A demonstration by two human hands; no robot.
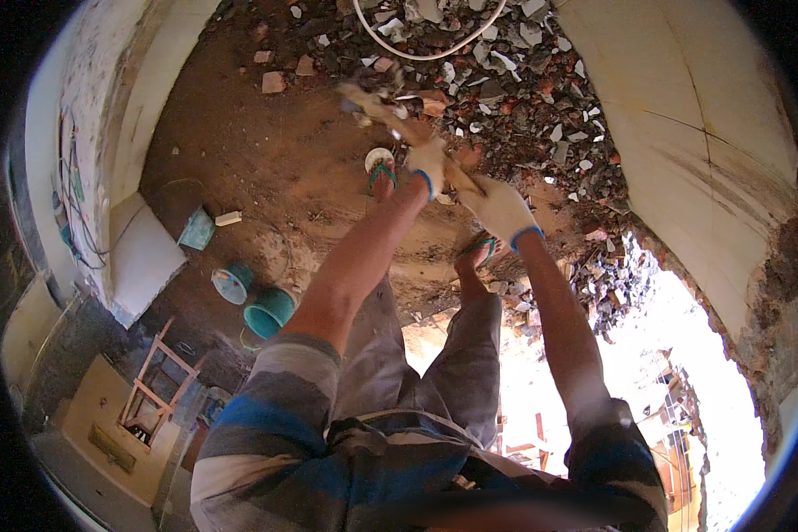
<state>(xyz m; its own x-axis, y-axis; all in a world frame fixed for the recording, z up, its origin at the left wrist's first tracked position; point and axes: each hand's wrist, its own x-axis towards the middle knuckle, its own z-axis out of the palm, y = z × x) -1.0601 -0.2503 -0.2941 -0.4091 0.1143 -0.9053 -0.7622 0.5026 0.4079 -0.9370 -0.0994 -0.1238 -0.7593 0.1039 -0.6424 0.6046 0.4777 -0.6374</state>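
Note:
Both my hands wear pale work gloves with blue cuffs. They are wrapped round the wooden handle (459,181) of a long tool. My left hand (427,161) grips it farther forward, and my right hand (503,211) closes on it nearer my body, to the right. The tool slants up and left over the dirt, toward the rubble's left edge. Motion smears its far end (363,99), so the kind of head cannot be made out. Broken masonry rubble (541,115) lies ahead and to the right of my hands.
A pale hose (430,58) loops over the rubble. On the left stand a bluish bucket (196,229), another bucket (231,284) and a green bucket (269,312). Walls rise on both sides; the right wall (683,97) is cracked and broken. My sandalled feet straddle brown dirt (239,133).

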